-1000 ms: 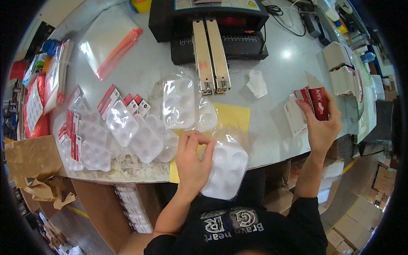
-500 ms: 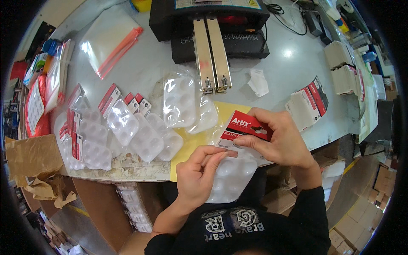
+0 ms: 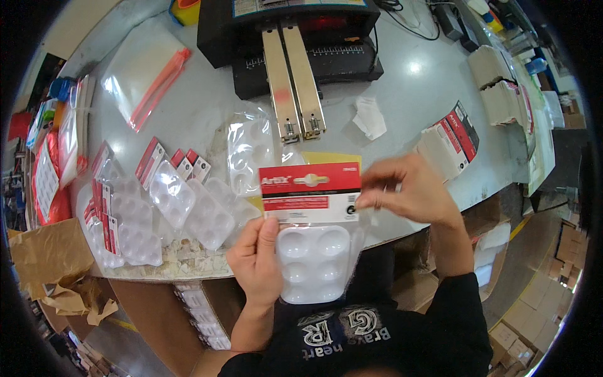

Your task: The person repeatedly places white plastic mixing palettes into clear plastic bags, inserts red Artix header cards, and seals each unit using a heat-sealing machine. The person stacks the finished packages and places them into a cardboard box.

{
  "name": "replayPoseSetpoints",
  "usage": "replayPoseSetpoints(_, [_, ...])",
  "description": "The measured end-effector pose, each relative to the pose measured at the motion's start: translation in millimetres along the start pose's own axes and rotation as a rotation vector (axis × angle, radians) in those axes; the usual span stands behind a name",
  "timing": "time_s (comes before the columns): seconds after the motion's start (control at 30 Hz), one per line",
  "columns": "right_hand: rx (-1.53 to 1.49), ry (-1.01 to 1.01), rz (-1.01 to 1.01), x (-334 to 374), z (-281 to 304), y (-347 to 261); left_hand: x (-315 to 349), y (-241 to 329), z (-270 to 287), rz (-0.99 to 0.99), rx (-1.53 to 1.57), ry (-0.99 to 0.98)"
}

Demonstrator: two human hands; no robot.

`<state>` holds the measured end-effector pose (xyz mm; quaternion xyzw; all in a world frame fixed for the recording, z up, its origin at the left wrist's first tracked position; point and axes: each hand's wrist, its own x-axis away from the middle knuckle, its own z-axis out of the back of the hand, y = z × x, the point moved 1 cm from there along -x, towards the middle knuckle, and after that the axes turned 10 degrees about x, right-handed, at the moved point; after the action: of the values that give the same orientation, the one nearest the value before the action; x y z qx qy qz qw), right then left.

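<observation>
In front of my body is a white plastic paint palette (image 3: 313, 267) with round wells, in a clear bag topped by a red, black and white header card (image 3: 311, 207). My left hand (image 3: 256, 261) is closed on the pack's left edge, its thumb over the front. At the card's right edge, my right hand (image 3: 408, 188) pinches the corner between thumb and fingers, slightly blurred. Another bagged palette (image 3: 248, 151) lies behind the card, partly on a yellow sheet (image 3: 336, 158) that the pack mostly hides.
Several carded palettes (image 3: 173, 195) lie on the table at left. A black machine with two metal arms (image 3: 292, 94) stands at the back. Right of it are a scrap of white paper (image 3: 369, 118) and a stack of header cards (image 3: 449, 141). Clear bags (image 3: 141, 72) lie back left.
The card, folded and tilted before, now faces me flat and upright above the palette. My left hand has shifted left to the pack's edge; my right thumb has slid to the card's right edge.
</observation>
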<state>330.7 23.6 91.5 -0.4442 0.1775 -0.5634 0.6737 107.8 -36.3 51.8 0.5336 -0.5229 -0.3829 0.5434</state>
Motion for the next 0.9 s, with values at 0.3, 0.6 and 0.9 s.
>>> replayPoseSetpoints(0.3, [-0.461,-0.073,-0.132,13,-23,21,-6,-11,4,0.014,-0.01,0.034])
replayPoseSetpoints(0.6, [-0.716,-0.112,-0.374,2,-42,33,-17,-12,1,0.102,-0.099,-0.06])
replayPoseSetpoints(0.9, [-0.816,0.264,-0.334,-59,-56,61,-97,-54,-14,0.044,-0.104,-0.024])
